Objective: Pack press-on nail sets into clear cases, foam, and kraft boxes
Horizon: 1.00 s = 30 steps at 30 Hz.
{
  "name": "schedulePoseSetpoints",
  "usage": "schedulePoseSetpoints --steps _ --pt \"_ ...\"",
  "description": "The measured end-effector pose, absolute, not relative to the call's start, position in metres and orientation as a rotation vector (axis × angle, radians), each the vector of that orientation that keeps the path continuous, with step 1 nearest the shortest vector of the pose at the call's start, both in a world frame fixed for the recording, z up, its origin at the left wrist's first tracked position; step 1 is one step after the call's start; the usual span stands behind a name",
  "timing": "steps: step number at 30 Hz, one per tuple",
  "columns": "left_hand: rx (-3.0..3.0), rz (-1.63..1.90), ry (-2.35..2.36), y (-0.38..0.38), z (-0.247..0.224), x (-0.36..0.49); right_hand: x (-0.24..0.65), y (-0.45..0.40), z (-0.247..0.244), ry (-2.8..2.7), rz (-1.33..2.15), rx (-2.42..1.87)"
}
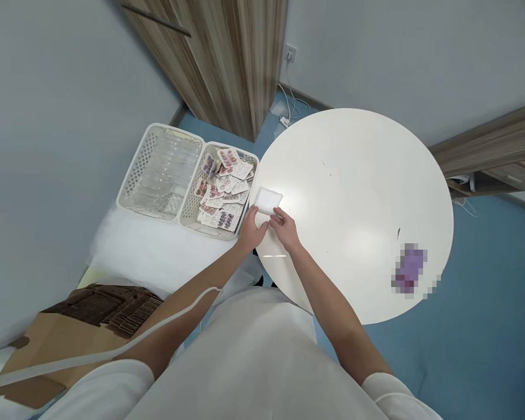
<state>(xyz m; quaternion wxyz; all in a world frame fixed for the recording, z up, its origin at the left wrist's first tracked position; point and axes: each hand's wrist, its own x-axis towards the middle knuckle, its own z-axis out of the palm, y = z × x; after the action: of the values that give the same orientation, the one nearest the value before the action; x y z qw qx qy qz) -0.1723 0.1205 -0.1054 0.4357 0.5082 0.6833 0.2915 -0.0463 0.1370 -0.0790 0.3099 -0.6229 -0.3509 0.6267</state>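
A small, flat, squarish packet [268, 199], white and apparently wrapped in soft sheet, is at the left edge of the round white table [354, 175]. My left hand [251, 231] grips its near left corner, fingers bent and thumb turned inward. At the near right corner, my right hand [285, 227] pinches it with fingertips and thumb. Both hands are close together, the thumbs almost meeting. What is inside the packet cannot be seen.
Left of the table stand a white basket [188, 216] of printed cards [225, 185] with coloured oval pieces and another basket [129, 175] of clear plastic packaging [166, 169]. White sheeting [135, 245] and a cardboard box [56, 344] are nearer. A blurred purple object [410, 268] lies at right.
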Motion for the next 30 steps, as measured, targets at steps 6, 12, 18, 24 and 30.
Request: schedulePoseSetpoints --steps 6,12,18,24,30 --pt "1.321 0.717 1.676 0.131 -0.106 -0.174 -0.055 0.151 -0.086 -0.912 1.614 -1.620" --pt "1.339 0.727 1.650 0.127 -0.108 -0.174 -0.056 0.150 -0.088 -0.928 1.582 -1.642" --pt "1.386 0.695 1.659 0.126 -0.106 -0.169 -0.055 0.149 -0.096 -0.954 1.551 -1.606" --pt "1.341 0.601 1.687 0.115 -0.096 -0.164 -0.037 0.134 -0.083 -1.013 1.561 -1.663" --pt "1.345 0.590 1.741 0.085 -0.073 -0.156 0.005 0.094 -0.050 -0.977 1.683 -1.687"
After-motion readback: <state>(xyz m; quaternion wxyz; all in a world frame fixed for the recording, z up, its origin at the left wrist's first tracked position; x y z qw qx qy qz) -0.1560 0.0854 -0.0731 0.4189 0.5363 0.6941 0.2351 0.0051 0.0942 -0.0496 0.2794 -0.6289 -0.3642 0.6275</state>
